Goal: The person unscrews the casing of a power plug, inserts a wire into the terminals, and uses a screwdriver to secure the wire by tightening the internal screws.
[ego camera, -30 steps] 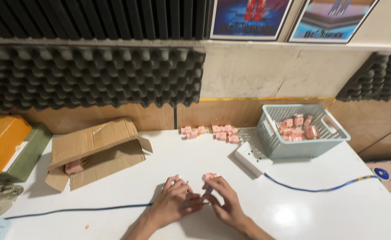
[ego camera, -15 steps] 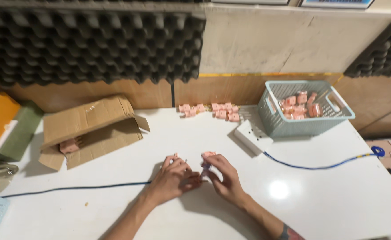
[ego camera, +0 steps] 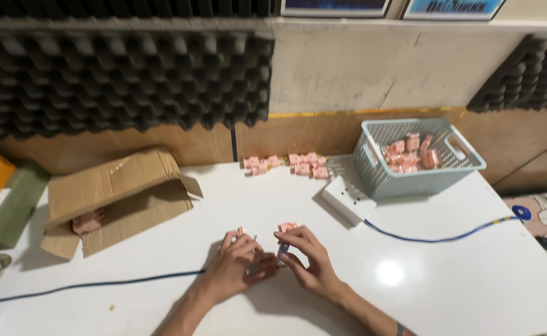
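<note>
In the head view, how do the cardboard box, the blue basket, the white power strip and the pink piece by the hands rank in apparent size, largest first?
1. cardboard box
2. blue basket
3. white power strip
4. pink piece, by the right hand

The box lies flattened open and somewhat nearer, so its lead over the basket is unsure.

Both hands [ego camera: 273, 264] have stayed together; only the view dipped.

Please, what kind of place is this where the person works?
Probably a small workshop bench for hand assembly. Many small pink parts lie in a row by the wall, more fill a pale blue basket, and both hands, left hand and right hand, handle one. Dark foam panels line the wall.
</note>
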